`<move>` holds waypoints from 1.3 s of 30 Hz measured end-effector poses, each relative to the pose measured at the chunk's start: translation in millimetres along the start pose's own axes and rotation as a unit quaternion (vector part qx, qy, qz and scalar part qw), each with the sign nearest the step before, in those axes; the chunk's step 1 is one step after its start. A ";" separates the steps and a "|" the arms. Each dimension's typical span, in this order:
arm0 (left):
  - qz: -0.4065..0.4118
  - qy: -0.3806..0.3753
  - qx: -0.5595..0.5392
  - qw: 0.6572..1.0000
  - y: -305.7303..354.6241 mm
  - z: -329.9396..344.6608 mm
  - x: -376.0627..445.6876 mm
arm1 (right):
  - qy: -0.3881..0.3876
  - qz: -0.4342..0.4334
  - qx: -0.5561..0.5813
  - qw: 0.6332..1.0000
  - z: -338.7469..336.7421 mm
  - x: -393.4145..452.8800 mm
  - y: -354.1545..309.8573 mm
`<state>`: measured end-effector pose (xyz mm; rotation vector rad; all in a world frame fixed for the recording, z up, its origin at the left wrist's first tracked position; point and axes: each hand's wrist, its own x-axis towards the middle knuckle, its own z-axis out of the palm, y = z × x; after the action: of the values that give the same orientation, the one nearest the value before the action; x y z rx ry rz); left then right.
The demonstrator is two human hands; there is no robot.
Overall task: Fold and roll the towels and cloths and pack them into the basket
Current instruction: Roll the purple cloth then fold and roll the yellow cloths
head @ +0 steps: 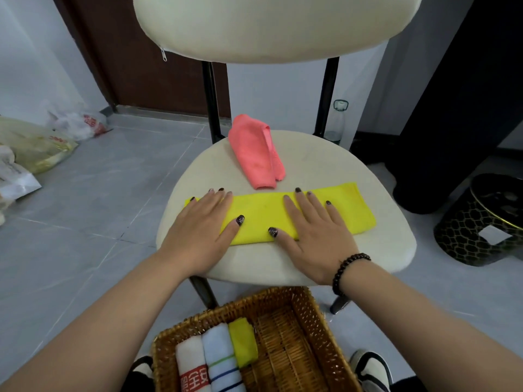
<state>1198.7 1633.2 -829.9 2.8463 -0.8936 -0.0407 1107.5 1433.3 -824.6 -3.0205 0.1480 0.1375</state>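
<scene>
A yellow cloth (pixel 263 215), folded into a long strip, lies across the cream chair seat (pixel 382 236). My left hand (pixel 203 230) rests flat on its left end, fingers spread. My right hand (pixel 314 233) lies flat on its right half, also spread. Behind the strip sits a loosely folded pink cloth (pixel 256 154). The wicker basket (pixel 317 335) stands in front of the chair, below my arms. In its left part lie three rolls side by side: a white towel with red print (pixel 191 363), a light blue striped towel (pixel 220 357) and a yellow cloth roll (pixel 243 342).
The chair's cream backrest (pixel 268 24) rises behind the seat. A black patterned stool (pixel 486 219) stands on the floor at right. Plastic bags (pixel 42 142) lie on the grey tiles at left. A glass bottle (pixel 336 123) stands behind the chair.
</scene>
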 end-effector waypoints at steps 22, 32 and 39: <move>-0.133 -0.006 -0.095 0.987 22.0 -42.9 -2.0 | -0.044 0.345 0.476 0.808 -70.7 20.0 57.7; -0.050 0.030 -0.209 0.976 45.1 -39.0 -19.0 | 0.060 0.226 0.341 0.910 -157.6 96.0 15.5; -0.033 0.003 -0.226 0.974 42.9 -28.5 -18.5 | 0.134 0.043 0.225 0.964 -123.2 107.2 -36.2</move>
<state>1161.3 1613.1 -795.3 2.4467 -0.6826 -0.2152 1227.9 1444.7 -709.0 -2.5634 0.2906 -0.2656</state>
